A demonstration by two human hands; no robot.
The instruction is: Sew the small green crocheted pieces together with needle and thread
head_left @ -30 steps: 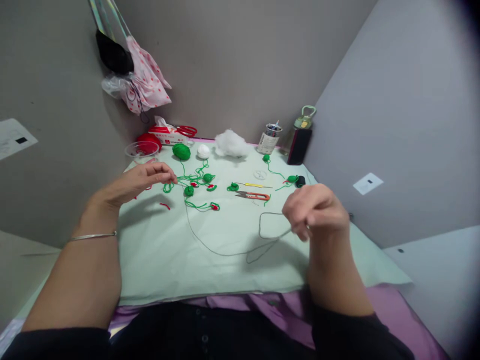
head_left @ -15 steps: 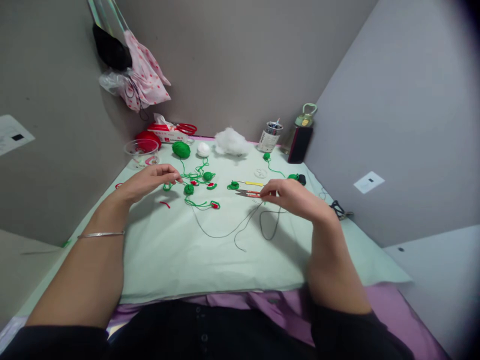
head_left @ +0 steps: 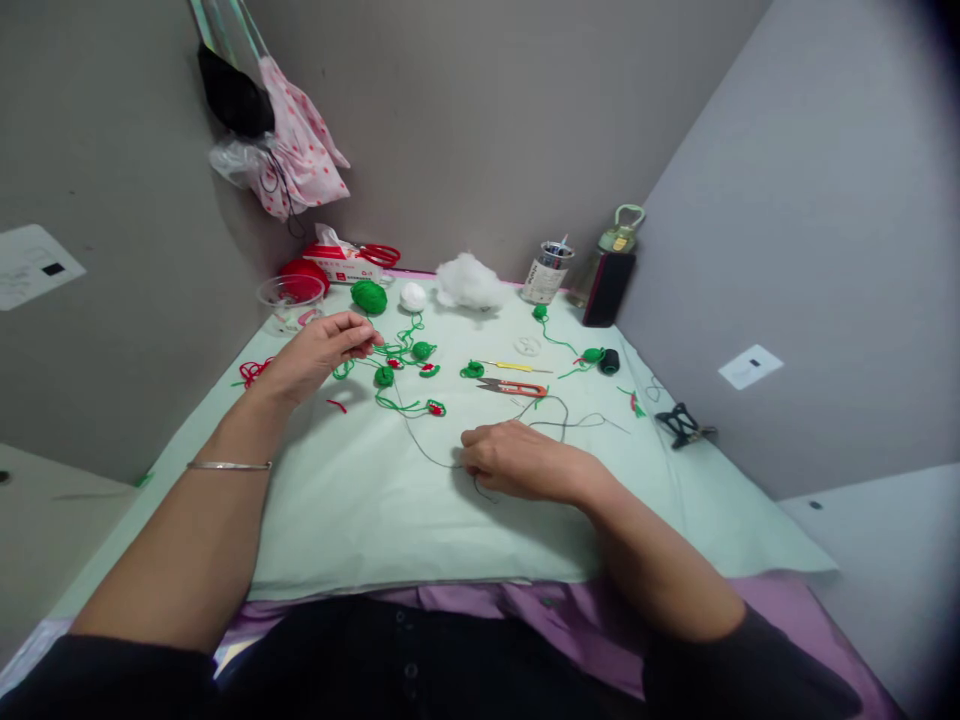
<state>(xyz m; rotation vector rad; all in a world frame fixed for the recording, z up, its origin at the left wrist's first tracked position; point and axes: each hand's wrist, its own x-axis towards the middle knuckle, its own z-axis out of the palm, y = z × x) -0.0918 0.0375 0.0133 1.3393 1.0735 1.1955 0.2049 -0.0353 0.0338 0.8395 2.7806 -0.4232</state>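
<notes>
My left hand (head_left: 330, 352) hovers over the crocheted pieces, its thumb and fingertips pinched together; what they hold is too small to make out. Just below its fingertips lies a small green crocheted ball (head_left: 384, 376). A dark thread (head_left: 420, 447) curves from near that ball to my right hand (head_left: 517, 460), whose fingers are closed on it low over the cloth. Orange-handled thread snips (head_left: 517, 388) lie beyond the right hand, beside a yellow crochet hook (head_left: 514, 366). Small red-and-green crocheted pieces (head_left: 436, 408) rest between the hands.
Along the back stand a tissue box (head_left: 345, 264), a green yarn ball (head_left: 369, 296), white stuffing (head_left: 470, 283), a pen can (head_left: 547, 272), and a phone (head_left: 608, 289) against a bottle (head_left: 619, 236). At right are a black thread spool (head_left: 609, 362) and a black stand (head_left: 681, 425).
My right hand has left the snips lying on the cloth and moved left and nearer to me, onto the dark thread. My left hand has shifted slightly right and up.
</notes>
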